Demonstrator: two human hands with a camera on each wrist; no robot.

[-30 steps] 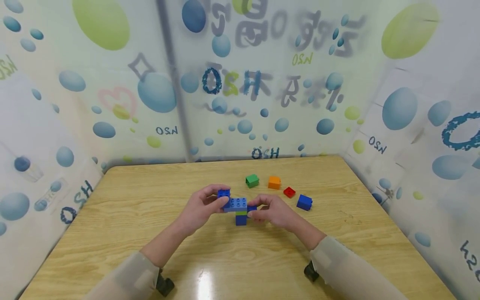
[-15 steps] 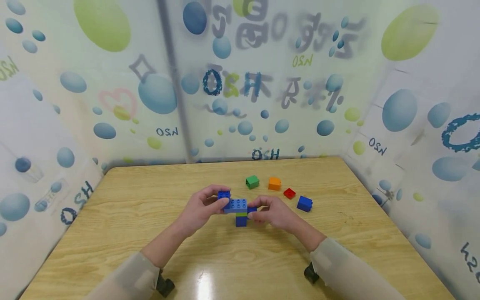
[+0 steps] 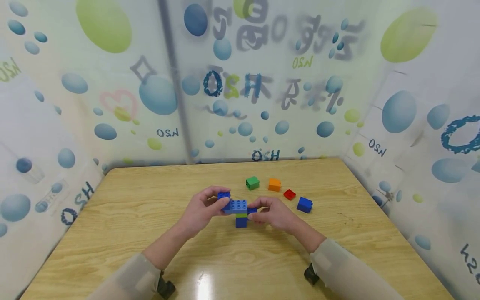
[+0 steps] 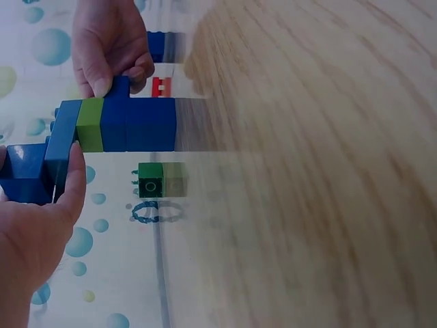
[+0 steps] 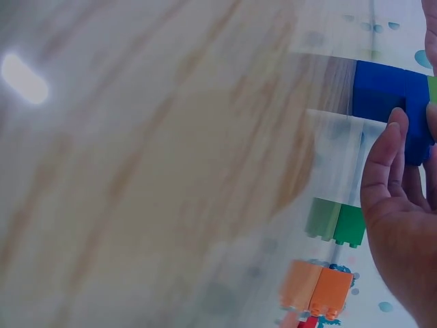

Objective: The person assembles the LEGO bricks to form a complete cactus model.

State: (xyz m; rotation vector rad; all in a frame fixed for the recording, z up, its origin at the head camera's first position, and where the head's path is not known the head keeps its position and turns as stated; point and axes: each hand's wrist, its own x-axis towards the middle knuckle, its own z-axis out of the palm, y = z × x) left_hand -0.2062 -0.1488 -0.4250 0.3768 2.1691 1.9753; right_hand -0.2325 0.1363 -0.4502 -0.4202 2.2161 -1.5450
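A stack of toy building bricks stands upright on the table between the two hands. Its base is a dark blue brick [image 3: 241,222]; higher up come a lime green brick [image 4: 89,125] and a long lighter blue brick [image 3: 238,206], which juts out leftward. On that overhanging end sits another dark blue brick [image 3: 223,194], pinched between thumb and fingers of my left hand [image 3: 202,208]. My right hand [image 3: 275,213] pinches a dark blue brick [image 4: 119,85] that sticks out on the stack's right side, under the green one.
Behind and to the right of the stack lie loose bricks: green [image 3: 253,183], orange [image 3: 274,184], a small red one [image 3: 289,194] and a blue one [image 3: 305,204]. A patterned curtain [image 3: 240,116] rises behind the wooden table [image 3: 142,191].
Everything sits slightly lower in the head view. Both hands and the stack keep the same places relative to each other.
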